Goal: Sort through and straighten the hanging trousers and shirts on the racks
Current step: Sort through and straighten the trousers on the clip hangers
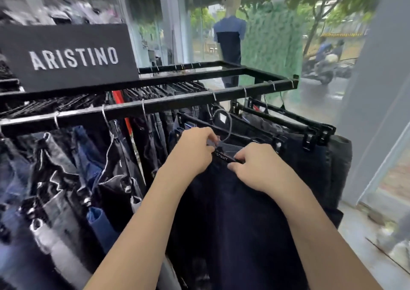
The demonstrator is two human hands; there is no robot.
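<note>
Much of the view is smeared: the shelves at upper left are a blur, and the jeans (pixel 55 201) packed along the left of the black rack rail (pixel 177 105) run into streaks, so we cannot count them. The backs of our hands hide our fingertips, and the lower frame edge cuts off both forearms. On the black hanger bar (pixel 221 156) we read only "ISTINO"; the left hand (pixel 195 149) covers the rest. The wire hook (pixel 228 123) rises toward the rail, but we cannot tell whether it rests there. Our left hand, fingers curled, pinches the hanger just below the hook. Our right hand (pixel 259 167) is curled over the bar just beside it, thumb tucked under, so both hands are clamped on the hanger. The dark navy trousers (pixel 233 212) hang from that hanger at the right end of the rack, in front of other dark pairs on black clip hangers (pixel 310 132). A black "ARISTINO" sign (pixel 73 58) sits on top of the rack. Beyond it stand a mannequin in a blue tee (pixel 230 38) and one in a green shirt (pixel 273 41), its head cropped. A blurred motorbike (pixel 326 67) shows beyond the glass.
</note>
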